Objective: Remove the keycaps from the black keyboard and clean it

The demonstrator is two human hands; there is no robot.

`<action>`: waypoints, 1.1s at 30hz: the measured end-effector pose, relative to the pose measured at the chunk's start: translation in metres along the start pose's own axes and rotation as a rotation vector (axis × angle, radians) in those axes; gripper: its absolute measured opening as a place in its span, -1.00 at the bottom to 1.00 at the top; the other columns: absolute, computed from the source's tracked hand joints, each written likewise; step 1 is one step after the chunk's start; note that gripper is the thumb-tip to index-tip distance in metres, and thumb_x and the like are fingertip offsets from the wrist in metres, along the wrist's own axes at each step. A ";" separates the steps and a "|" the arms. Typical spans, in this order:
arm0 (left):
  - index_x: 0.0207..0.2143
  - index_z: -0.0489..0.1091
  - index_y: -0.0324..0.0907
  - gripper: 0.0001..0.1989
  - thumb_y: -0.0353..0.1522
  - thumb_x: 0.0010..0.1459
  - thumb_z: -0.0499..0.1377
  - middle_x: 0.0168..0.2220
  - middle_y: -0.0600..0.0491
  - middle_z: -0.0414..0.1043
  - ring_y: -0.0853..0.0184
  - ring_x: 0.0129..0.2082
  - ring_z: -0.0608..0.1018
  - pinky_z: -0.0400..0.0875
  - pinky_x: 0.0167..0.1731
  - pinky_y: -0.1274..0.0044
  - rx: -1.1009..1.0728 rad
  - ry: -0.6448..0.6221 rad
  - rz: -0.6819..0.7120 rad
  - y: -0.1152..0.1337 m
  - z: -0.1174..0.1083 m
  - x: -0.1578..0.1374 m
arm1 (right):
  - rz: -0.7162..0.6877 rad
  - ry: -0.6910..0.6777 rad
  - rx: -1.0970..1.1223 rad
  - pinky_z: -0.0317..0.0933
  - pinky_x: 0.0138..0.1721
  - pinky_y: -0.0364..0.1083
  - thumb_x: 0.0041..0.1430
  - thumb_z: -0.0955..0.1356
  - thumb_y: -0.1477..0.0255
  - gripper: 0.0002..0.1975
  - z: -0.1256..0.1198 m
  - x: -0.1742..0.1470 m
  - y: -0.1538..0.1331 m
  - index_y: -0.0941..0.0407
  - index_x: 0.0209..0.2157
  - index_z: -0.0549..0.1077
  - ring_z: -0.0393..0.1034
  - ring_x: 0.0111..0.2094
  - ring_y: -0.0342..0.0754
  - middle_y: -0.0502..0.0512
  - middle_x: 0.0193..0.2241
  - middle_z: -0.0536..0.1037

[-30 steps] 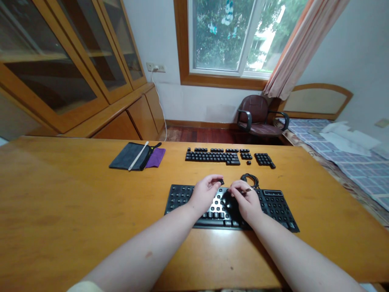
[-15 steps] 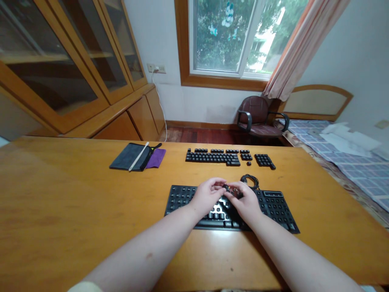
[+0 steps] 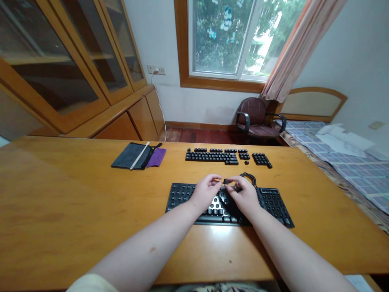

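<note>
Black keycap [image 3: 225,181]: small, blocky, dark plastic; held up over the back edge of the keyboard [image 3: 217,211], between both sets of fingertips.
Right hand [image 3: 245,196]: closed on the keycap, pinching with thumb and forefinger.
Left hand [image 3: 204,194]: curled, thumb and forefinger nearly together just beside the keycap; cannot tell of contact or grip.
Keyboard body: long, glossy black, catching window light; bare key posts over much of the surface, caps and a long space bar fitted along the front.
Corner panel [image 3: 269,191]: narrow rectangle outlined in pale; marks too small to read.
Cable [image 3: 249,176]: black, coiled behind the keyboard, near the right hand.
Loose keycaps [image 3: 211,156]: black, set out in rows and blocks with pale legends, too small to read; well behind the keyboard.
Pouch [image 3: 124,157]: flat, dark grey, soft-looking, black along one side.
Stick [image 3: 139,155]: pale, slim, flat, lying slantwise across the pouch.
Cloth [image 3: 157,157]: purple, flat, beside the pouch.
Desk [image 3: 91,202]: orange-brown wood, smooth, shiny.
Chair [image 3: 253,111]: maroon, padded, with black curved armrests.
Window [image 3: 225,48]: pale-framed glass bearing blue-white animal-shaped stickers.
Curtain [image 3: 304,48]: pink, hanging in folds.
</note>
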State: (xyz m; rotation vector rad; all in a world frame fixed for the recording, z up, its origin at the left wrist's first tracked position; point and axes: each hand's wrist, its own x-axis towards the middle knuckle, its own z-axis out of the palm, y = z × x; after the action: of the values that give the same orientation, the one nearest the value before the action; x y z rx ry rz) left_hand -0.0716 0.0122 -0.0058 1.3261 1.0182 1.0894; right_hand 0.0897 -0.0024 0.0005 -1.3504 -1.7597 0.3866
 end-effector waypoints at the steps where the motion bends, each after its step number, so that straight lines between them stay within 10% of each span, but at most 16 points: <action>1: -0.22 0.37 -0.23 -0.84 -0.40 0.12 0.12 -0.21 -0.01 0.46 0.35 -0.19 0.51 0.39 -0.10 0.46 0.032 0.021 0.010 0.000 -0.001 0.000 | 0.025 0.028 -0.009 0.27 -0.38 -0.07 0.04 0.38 0.32 -0.82 -0.005 0.005 -0.003 0.09 -0.30 0.49 0.34 -0.48 -0.07 0.07 -0.43 0.53; 11: -0.29 0.40 -0.21 -0.80 -0.32 0.16 0.03 -0.34 0.05 0.46 0.34 -0.33 0.51 0.38 -0.24 0.49 0.112 0.023 -0.004 0.004 -0.004 -0.001 | 0.139 -0.140 -0.298 0.23 -0.31 -0.08 -0.07 0.43 0.34 -0.79 -0.017 0.107 0.011 0.04 -0.31 0.56 0.42 -0.35 -0.01 0.06 -0.39 0.57; 17: -0.31 0.40 -0.21 -0.80 -0.31 0.15 0.03 -0.34 0.04 0.46 0.35 -0.36 0.50 0.37 -0.27 0.51 0.088 0.022 -0.016 0.005 -0.004 -0.001 | 0.220 -0.417 -0.512 0.23 -0.30 -0.11 -0.04 0.39 0.30 -0.74 0.022 0.100 0.044 -0.01 -0.24 0.56 0.45 -0.27 0.03 0.09 -0.29 0.59; 33: -0.33 0.41 -0.21 -0.78 -0.29 0.16 0.02 -0.32 0.03 0.47 0.35 -0.38 0.49 0.36 -0.27 0.50 0.086 0.023 -0.016 0.005 -0.004 -0.001 | 0.251 -0.408 -0.527 0.22 -0.28 -0.12 -0.02 0.40 0.33 -0.72 0.026 0.099 0.056 0.00 -0.20 0.55 0.44 -0.25 0.02 0.10 -0.27 0.59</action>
State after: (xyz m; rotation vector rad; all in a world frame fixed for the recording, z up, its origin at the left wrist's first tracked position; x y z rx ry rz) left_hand -0.0760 0.0123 -0.0005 1.3743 1.1019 1.0611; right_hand 0.1004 0.1137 -0.0098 -1.9881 -2.1253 0.3666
